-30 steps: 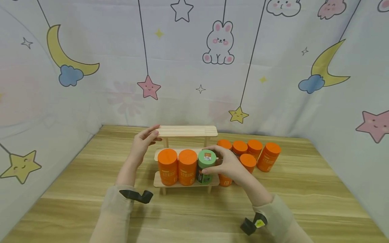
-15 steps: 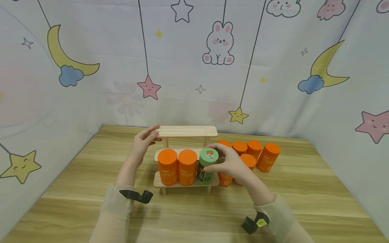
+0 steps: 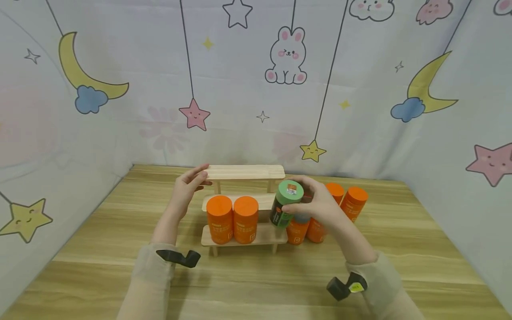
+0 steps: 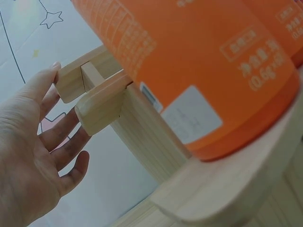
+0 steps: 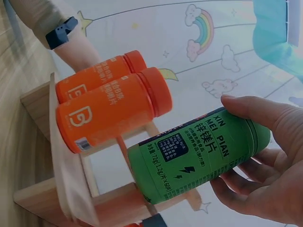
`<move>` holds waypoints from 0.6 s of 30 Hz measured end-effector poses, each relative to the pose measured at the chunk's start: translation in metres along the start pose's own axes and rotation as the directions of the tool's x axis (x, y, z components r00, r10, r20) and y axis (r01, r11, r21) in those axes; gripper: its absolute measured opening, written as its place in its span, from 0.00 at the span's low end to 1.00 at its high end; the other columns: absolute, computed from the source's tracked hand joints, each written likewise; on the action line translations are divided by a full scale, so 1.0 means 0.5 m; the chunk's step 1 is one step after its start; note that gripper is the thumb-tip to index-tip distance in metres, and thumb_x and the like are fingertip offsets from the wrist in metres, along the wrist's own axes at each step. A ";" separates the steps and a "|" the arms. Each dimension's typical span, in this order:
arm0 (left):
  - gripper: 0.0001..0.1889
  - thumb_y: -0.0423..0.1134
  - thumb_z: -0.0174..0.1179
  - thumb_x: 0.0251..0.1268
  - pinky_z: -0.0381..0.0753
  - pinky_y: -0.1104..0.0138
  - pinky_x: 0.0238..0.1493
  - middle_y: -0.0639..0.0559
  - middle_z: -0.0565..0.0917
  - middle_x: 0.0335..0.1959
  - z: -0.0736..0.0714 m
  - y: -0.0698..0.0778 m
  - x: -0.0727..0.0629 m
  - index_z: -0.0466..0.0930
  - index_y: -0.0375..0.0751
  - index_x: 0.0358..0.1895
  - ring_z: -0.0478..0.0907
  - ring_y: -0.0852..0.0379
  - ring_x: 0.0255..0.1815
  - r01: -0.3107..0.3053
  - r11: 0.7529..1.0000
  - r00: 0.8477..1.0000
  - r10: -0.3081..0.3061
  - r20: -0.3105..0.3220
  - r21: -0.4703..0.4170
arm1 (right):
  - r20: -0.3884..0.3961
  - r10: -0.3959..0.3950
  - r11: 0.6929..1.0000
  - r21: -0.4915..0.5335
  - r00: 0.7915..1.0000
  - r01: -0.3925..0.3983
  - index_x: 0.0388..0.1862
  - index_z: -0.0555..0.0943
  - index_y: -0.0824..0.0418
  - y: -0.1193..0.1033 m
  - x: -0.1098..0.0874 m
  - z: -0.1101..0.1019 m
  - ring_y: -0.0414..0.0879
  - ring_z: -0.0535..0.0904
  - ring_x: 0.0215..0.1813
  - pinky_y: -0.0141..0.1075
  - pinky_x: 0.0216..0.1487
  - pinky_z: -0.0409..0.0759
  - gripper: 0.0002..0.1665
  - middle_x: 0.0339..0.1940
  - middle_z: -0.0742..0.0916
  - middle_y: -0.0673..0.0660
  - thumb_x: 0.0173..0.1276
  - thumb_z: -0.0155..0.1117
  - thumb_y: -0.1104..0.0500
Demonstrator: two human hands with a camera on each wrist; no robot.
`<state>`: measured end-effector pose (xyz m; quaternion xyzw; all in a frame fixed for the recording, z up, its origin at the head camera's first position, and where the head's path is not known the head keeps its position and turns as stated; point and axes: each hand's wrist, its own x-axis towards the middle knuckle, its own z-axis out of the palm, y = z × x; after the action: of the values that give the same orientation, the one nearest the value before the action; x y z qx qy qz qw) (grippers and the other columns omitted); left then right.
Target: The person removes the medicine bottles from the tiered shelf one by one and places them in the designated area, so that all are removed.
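Observation:
My right hand [image 3: 320,204] holds a green supplement bottle [image 5: 203,156] with a dark label panel, thumb on one side and fingers on the other. It is tilted and lifted off the lowest tier of a small wooden tiered rack [image 3: 245,172]. Two orange-lidded orange bottles [image 3: 219,220] stand side by side on that tier's left part. At the rack's upper left corner, my left hand [image 3: 187,189] grips the end of the top tier. The left wrist view shows the thumb at that tier's end [image 4: 71,82], the other fingers bent beside it.
More orange bottles [image 3: 354,202] stand on the wood-grain table [image 3: 400,231] right of the rack, partly hidden by my right hand. One bottle close to the rack [image 3: 297,231] shows a greyish top beneath the green bottle. A cartoon-printed cloth [image 3: 240,80] hangs behind.
My right hand has lifted the green bottle off the lowest tier and carried it up and to the right, over the bottles beside the rack. The left hand stays at the top tier.

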<state>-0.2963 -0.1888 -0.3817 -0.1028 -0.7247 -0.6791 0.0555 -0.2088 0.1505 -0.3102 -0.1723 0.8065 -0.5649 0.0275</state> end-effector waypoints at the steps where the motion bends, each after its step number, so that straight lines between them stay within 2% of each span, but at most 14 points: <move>1: 0.25 0.46 0.53 0.75 0.73 0.66 0.55 0.76 0.81 0.41 0.000 0.000 0.000 0.69 0.38 0.70 0.82 0.70 0.38 0.000 1.000 1.000 0.000 0.000 0.002 | -0.008 -0.003 1.000 -0.007 1.000 0.003 0.65 0.73 0.58 -0.003 -0.001 -0.005 0.51 0.78 0.56 0.46 0.58 0.77 0.38 0.59 0.80 0.57 0.54 0.77 0.62; 4: 0.25 0.46 0.53 0.75 0.73 0.68 0.53 0.76 0.82 0.41 0.000 0.000 0.001 0.69 0.38 0.70 0.82 0.70 0.38 -0.001 1.000 1.000 0.001 0.002 0.003 | -0.036 -0.015 1.000 -0.012 0.999 0.015 0.65 0.73 0.58 -0.010 -0.006 -0.023 0.50 0.78 0.56 0.46 0.58 0.77 0.37 0.58 0.80 0.55 0.55 0.76 0.63; 10: 0.25 0.45 0.53 0.75 0.72 0.62 0.57 0.76 0.82 0.40 0.000 0.000 0.001 0.69 0.38 0.69 0.82 0.69 0.38 -0.006 1.000 1.000 0.006 -0.001 -0.008 | -0.116 -0.059 0.997 -0.053 0.992 0.053 0.66 0.72 0.61 -0.020 -0.013 -0.064 0.44 0.78 0.52 0.40 0.56 0.77 0.37 0.52 0.82 0.49 0.57 0.74 0.63; 13: 0.25 0.46 0.53 0.75 0.72 0.62 0.57 0.76 0.82 0.41 0.000 -0.001 0.002 0.69 0.38 0.69 0.82 0.69 0.38 -0.005 1.000 1.000 0.005 -0.001 -0.011 | -0.145 -0.053 0.998 -0.039 0.988 0.048 0.67 0.71 0.61 -0.021 -0.018 -0.083 0.44 0.78 0.52 0.36 0.53 0.79 0.37 0.52 0.81 0.47 0.59 0.73 0.64; 18: 0.25 0.46 0.53 0.75 0.72 0.60 0.59 0.76 0.82 0.41 0.001 -0.001 0.002 0.69 0.38 0.69 0.82 0.70 0.38 -0.001 1.000 1.000 0.001 -0.001 -0.007 | -0.189 -0.049 0.999 -0.029 0.981 0.044 0.66 0.71 0.56 -0.020 -0.028 -0.112 0.42 0.76 0.54 0.35 0.53 0.76 0.34 0.52 0.80 0.43 0.61 0.71 0.64</move>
<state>-0.2972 -0.1883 -0.3821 -0.1031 -0.7221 -0.6817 0.0557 -0.2067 0.2025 -0.2828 -0.1366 0.8082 -0.5692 -0.0649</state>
